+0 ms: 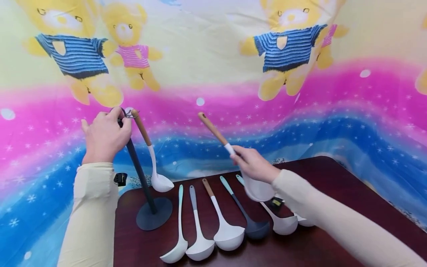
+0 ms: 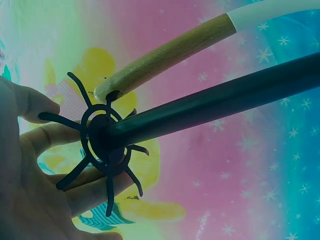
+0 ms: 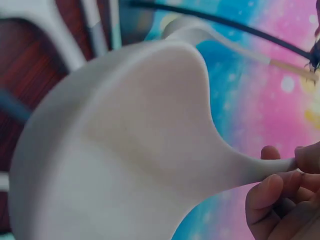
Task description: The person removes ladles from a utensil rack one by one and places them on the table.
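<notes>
My left hand [image 1: 108, 133] grips the top of a black utensil stand [image 1: 138, 167]. In the left wrist view its fingers reach behind the ring of hooks [image 2: 102, 137], with the thumb at one hook. On another hook hangs a white ladle [image 1: 162, 183] by its wooden handle [image 2: 167, 55], bowl down. Right of the stand, my right hand [image 1: 255, 163] pinches a second white ladle [image 3: 135, 150] by its white neck. That ladle's wooden handle [image 1: 215, 129] points up and left, with the bowl low, above the table.
Several ladles lie in a row on the dark red table [image 1: 333, 193], among them a mint-handled one [image 1: 180, 218], a grey-handled one [image 1: 200, 250], a wooden-handled one [image 1: 230, 237] and a dark one [image 1: 257, 230]. The stand's round base [image 1: 154, 222] sits left. A bear-print cloth [image 1: 200, 74] hangs behind.
</notes>
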A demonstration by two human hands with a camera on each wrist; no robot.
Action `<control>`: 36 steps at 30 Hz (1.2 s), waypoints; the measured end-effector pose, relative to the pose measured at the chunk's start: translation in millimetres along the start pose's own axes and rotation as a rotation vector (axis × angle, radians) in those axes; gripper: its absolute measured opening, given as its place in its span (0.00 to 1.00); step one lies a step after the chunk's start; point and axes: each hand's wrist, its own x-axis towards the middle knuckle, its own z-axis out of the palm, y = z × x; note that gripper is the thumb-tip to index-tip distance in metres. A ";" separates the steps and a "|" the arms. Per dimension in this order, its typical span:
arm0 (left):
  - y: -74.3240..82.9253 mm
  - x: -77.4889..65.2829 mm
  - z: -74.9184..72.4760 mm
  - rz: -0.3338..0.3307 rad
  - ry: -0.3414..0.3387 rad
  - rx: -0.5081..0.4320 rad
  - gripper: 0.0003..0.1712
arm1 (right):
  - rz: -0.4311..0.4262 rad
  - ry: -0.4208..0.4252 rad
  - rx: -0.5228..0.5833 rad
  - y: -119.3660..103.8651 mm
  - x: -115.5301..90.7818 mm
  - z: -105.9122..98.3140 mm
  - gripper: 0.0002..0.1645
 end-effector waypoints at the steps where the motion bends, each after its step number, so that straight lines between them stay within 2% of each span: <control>1: 0.5 0.5 0.3 0.004 0.004 -0.006 0.19 | 0.018 -0.011 -0.021 5.7 -6.1 -7.8 0.12; 8: -0.7 3.5 0.1 0.027 0.019 -0.011 0.16 | 0.130 -0.100 -0.095 36.8 -39.7 -45.7 0.08; 15: -0.5 2.7 0.8 0.038 0.004 0.008 0.15 | 0.222 -0.177 -0.148 61.6 -62.0 -67.7 0.16; 19: -0.6 2.4 -0.2 0.028 0.008 0.006 0.14 | 0.270 -0.266 -0.154 76.0 -70.7 -79.9 0.19; 22: 0.1 2.4 -0.8 0.016 -0.001 -0.002 0.15 | 0.337 -0.343 -0.153 89.8 -77.3 -87.6 0.21; 26: 0.3 1.4 -0.7 0.002 -0.011 -0.021 0.16 | 0.432 -0.398 -0.153 113.3 -85.6 -91.6 0.22; 31: -1.7 0.2 -0.3 -0.001 0.003 -0.038 0.16 | 0.531 -0.410 -0.166 144.0 -95.9 -87.9 0.22; 36: -1.4 0.4 0.1 0.002 0.024 -0.039 0.15 | 0.605 -0.439 -0.164 165.7 -105.8 -83.4 0.16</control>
